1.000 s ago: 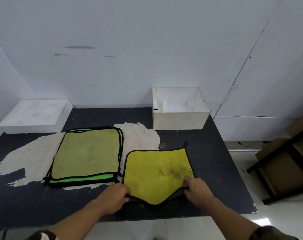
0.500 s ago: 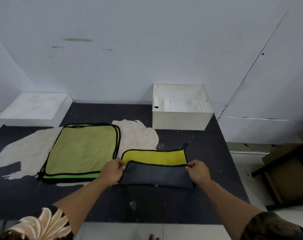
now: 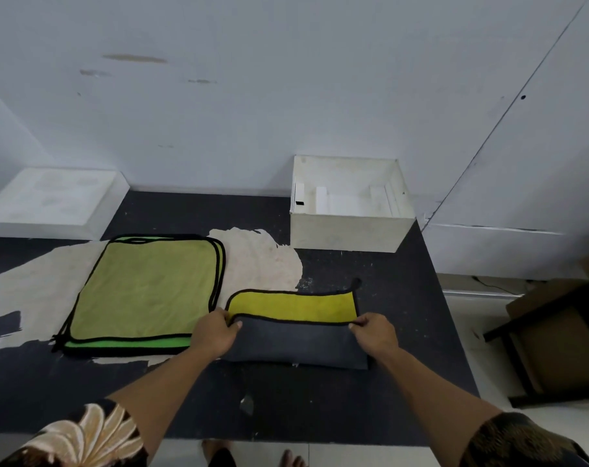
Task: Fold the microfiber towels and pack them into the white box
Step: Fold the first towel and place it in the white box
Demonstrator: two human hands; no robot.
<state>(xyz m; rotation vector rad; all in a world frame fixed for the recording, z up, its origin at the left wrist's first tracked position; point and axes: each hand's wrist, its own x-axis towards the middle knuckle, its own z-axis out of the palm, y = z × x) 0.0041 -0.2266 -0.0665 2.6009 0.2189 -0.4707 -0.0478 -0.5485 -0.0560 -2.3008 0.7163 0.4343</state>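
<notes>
now two hands (image 3: 214,335) (image 3: 375,333) pinch one yellow towel (image 3: 293,305), one white box (image 3: 350,227) behind.

Two hands, the left hand (image 3: 212,335) and the right hand (image 3: 375,333), are pinching one yellow-and-grey towel (image 3: 293,306) near the front edge of the worktop (image 3: 404,332). One pile of green towels (image 3: 144,291) is lying toward the left edge, showing at least two layers, though the exact number is not showing. Two white containers are sitting along the far edge: one open white box (image 3: 350,234) toward the right corner and one low flat white box (image 3: 50,197) at the left corner.
</notes>
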